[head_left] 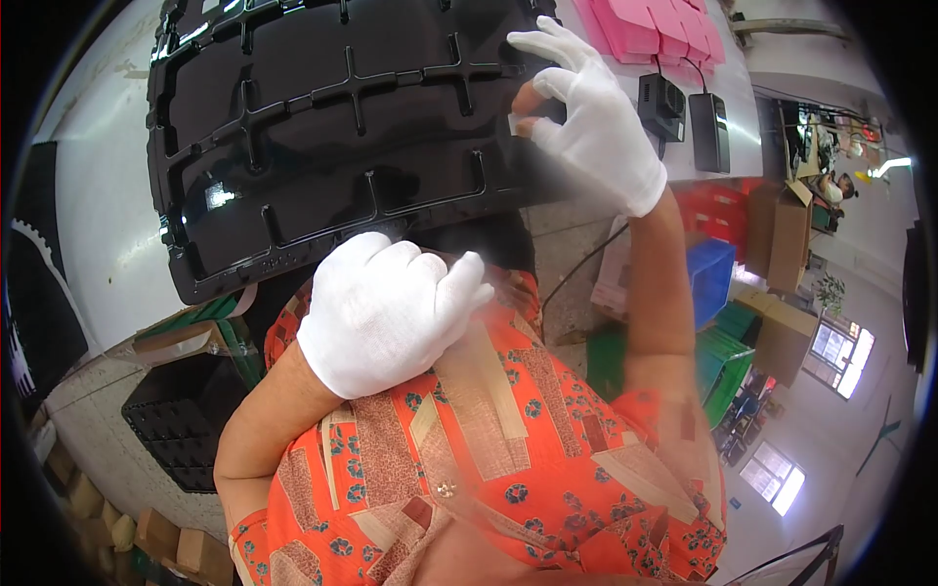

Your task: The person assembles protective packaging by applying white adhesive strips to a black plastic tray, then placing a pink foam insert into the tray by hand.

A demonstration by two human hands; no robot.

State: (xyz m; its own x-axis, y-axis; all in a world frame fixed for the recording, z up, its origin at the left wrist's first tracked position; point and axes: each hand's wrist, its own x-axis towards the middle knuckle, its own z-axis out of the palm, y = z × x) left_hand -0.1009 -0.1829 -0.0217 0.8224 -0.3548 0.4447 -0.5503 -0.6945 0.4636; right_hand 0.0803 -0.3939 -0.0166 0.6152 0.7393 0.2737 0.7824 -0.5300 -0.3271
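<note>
A large black plastic tray [303,195] with raised ribs and shallow compartments lies on the table in front of me. Over its right end, my right hand [596,122] wears a white glove with bare thumb and index tips. Those two tips come together at a small whitish piece [514,125], while the other fingers stretch away. My left hand [386,313], also in a white glove, is closed close to my body, just below the tray's near edge. Its fingers are curled in, and whatever they may hold is hidden.
Pink foam-like blocks [660,27] sit at the back right of the white table [98,244]. Two small black devices, one boxy [661,107] and one flat [709,132], stand beside them. Right of me are red, blue [710,278] and green crates and cardboard boxes; a black crate [186,420] is at left.
</note>
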